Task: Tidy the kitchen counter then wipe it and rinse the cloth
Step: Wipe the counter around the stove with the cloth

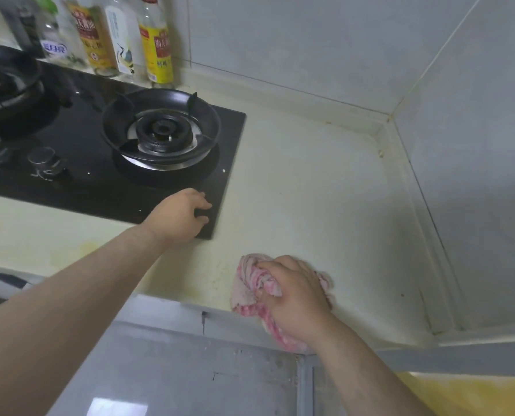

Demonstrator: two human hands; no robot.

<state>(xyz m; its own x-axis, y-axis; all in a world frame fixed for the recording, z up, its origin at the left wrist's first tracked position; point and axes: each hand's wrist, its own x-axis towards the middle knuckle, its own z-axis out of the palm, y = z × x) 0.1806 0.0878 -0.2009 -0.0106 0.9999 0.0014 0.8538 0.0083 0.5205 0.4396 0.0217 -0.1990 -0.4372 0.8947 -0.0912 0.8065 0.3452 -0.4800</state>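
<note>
Right hand [295, 291] clenches the bunched pink cloth [247, 283] at the near edge of the bench [310, 181], right of the hob [85, 187]. Left hand [181, 214] rests relaxed on the hob's near right corner, grasping nothing. Most of the bench surface lies far and right of the cloth.

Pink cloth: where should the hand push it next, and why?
Probably slide it away from the front edge, toward the back corner. The right hand grips the pink cloth at the front of the counter, and small specks show near that corner.
</note>
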